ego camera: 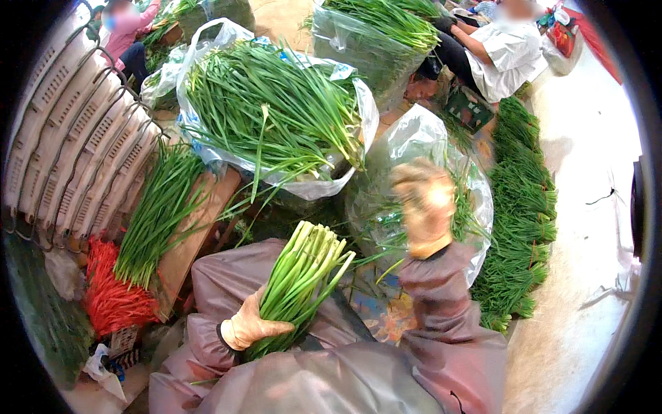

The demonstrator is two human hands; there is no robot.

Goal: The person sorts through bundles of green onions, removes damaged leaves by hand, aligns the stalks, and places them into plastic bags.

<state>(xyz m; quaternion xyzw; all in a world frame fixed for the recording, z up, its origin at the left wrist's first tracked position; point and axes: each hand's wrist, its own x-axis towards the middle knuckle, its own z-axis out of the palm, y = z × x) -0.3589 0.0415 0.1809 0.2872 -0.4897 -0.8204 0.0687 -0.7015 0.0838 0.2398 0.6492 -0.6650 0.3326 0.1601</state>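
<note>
Wrapped in a pale work glove, my left hand grips a thick bundle of long green stalks, likely garlic chives. Their pale cut ends point up and away from my lap. My right hand, also gloved, is blurred by motion above a clear plastic bag that holds loose green leaves. Whether its fingers hold anything is hidden by the blur. Straight ahead stands a large plastic bag heaped with loose chives.
Tied green bundles lie in a long row at right. On my left are a wooden board with more chives, red ties and stacked white plastic crates. Two people sit farther off, near another full bag.
</note>
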